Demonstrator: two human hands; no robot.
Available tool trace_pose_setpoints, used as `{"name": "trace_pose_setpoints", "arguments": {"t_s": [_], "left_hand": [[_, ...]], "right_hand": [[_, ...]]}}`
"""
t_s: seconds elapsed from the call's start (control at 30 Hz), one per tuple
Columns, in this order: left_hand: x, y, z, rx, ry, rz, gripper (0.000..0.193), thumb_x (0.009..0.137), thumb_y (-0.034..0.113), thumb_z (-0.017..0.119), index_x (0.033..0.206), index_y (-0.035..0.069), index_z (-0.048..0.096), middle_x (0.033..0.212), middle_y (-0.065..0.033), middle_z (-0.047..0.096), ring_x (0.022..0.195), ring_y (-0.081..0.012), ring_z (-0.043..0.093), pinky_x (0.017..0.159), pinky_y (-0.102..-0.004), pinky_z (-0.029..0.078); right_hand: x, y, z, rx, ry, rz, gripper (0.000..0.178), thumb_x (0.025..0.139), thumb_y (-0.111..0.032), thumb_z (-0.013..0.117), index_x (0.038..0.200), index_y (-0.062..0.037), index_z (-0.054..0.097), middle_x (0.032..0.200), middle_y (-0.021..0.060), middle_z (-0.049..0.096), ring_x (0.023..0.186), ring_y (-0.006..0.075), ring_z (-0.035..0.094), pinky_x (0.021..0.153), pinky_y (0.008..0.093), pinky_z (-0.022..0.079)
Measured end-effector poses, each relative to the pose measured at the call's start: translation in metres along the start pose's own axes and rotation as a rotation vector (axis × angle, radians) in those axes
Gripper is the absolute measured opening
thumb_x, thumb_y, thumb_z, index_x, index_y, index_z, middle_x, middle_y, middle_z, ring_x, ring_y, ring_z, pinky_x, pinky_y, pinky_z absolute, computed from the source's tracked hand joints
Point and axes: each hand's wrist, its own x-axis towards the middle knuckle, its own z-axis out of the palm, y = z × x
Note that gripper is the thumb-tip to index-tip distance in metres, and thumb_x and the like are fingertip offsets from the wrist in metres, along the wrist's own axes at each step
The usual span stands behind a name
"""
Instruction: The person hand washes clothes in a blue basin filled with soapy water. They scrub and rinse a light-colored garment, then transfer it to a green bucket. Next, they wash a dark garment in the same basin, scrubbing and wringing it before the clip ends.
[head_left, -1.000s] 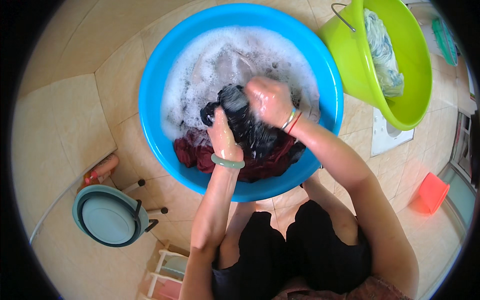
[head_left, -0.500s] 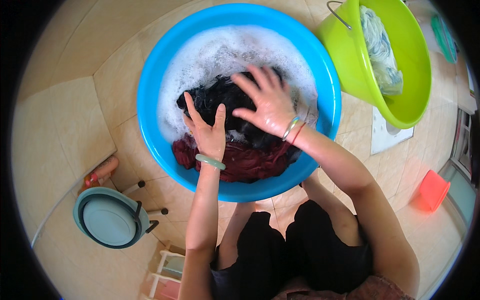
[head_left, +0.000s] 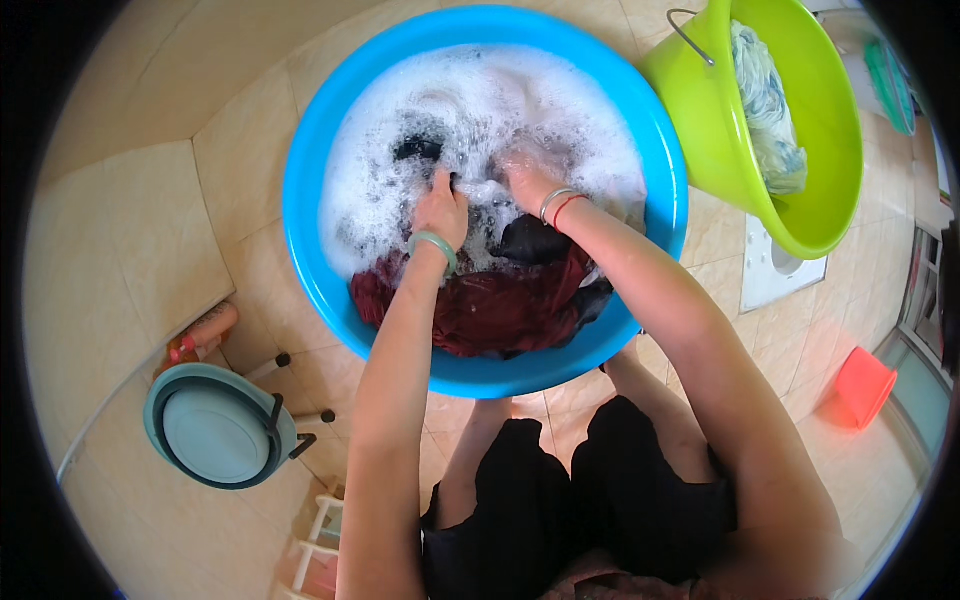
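A large blue basin (head_left: 305,130) holds white suds (head_left: 380,110) and wet laundry. My left hand (head_left: 440,212), with a pale green bangle at its wrist, reaches down into the suds beside black cloth (head_left: 532,241); its fingertips are under the foam. To its right, my right hand (head_left: 528,182) is sunk in the water up to the knuckles, its fingers hidden by foam and blur. Whether either hand grips the cloth does not show. Dark red cloth (head_left: 490,310) lies bunched along the near side of the basin, below both wrists.
A lime green bucket (head_left: 700,130) with pale wet cloth (head_left: 768,110) inside stands tilted at the right. At the left is a grey-green folding basin (head_left: 218,440). A floor drain cover (head_left: 770,285) and a coral-red bin (head_left: 866,385) are on the right.
Both hands have gone from spread above the black cloth down into the suds. Most of the black cloth has sunk under the foam, and the water is stirred up.
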Motion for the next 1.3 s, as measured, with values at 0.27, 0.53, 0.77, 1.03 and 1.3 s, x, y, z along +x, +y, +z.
{"name": "trace_pose_setpoints", "arguments": {"t_s": [0.27, 0.53, 0.77, 1.03, 1.3], "left_hand": [[-0.002, -0.002, 0.008, -0.831, 0.171, 0.125, 0.063, 0.096, 0.032, 0.058, 0.151, 0.015, 0.033, 0.132, -0.0182, 0.057, 0.121, -0.0290, 0.054, 0.104, -0.0376, 0.040], [-0.046, 0.011, -0.017, -2.125, -0.416, 0.061, 0.054, 0.097, 0.050, 0.052, 0.132, 0.008, 0.054, 0.119, -0.0073, 0.063, 0.111, -0.0211, 0.061, 0.093, -0.0374, 0.050], [-0.057, 0.009, 0.006, -2.236, -0.477, -0.001, 0.049, 0.097, 0.043, 0.053, 0.129, 0.006, 0.056, 0.117, -0.0075, 0.063, 0.108, -0.0203, 0.061, 0.091, -0.0363, 0.050], [-0.051, 0.013, 0.037, -1.933, -0.096, -0.239, 0.042, 0.097, 0.035, 0.054, 0.126, 0.005, 0.059, 0.115, -0.0077, 0.064, 0.104, -0.0195, 0.061, 0.090, -0.0351, 0.050], [-0.057, 0.012, 0.032, -1.487, 0.108, -0.142, 0.036, 0.096, 0.027, 0.055, 0.123, 0.003, 0.061, 0.113, -0.0078, 0.065, 0.101, -0.0186, 0.062, 0.088, -0.0339, 0.050]], "right_hand": [[-0.014, -0.001, -0.025, 0.540, 0.309, 0.087, 0.030, 0.080, -0.001, 0.062, 0.109, -0.0061, 0.068, 0.122, 0.0207, 0.057, 0.112, 0.0326, 0.056, 0.095, 0.0420, 0.046], [-0.101, -0.078, -0.076, 0.378, 0.596, -0.711, 0.024, 0.074, -0.011, 0.070, 0.098, -0.0159, 0.070, 0.111, 0.0021, 0.061, 0.100, 0.0288, 0.053, 0.088, 0.0380, 0.047], [-0.142, -0.109, -0.054, 0.201, 0.517, -0.723, 0.041, 0.077, -0.026, 0.066, 0.118, -0.0221, 0.067, 0.114, -0.0044, 0.060, 0.108, 0.0227, 0.050, 0.077, 0.0382, 0.040], [-0.113, -0.096, -0.044, 0.252, 0.766, -0.509, 0.027, 0.069, -0.030, 0.079, 0.093, -0.0209, 0.069, 0.107, -0.0018, 0.056, 0.086, 0.0223, 0.053, 0.069, 0.0336, 0.047], [-0.076, -0.061, -0.042, 0.503, 0.763, -0.504, 0.013, 0.073, -0.018, 0.073, 0.076, -0.0159, 0.060, 0.081, 0.0009, 0.056, 0.072, 0.0229, 0.062, 0.055, 0.0351, 0.051]]}}
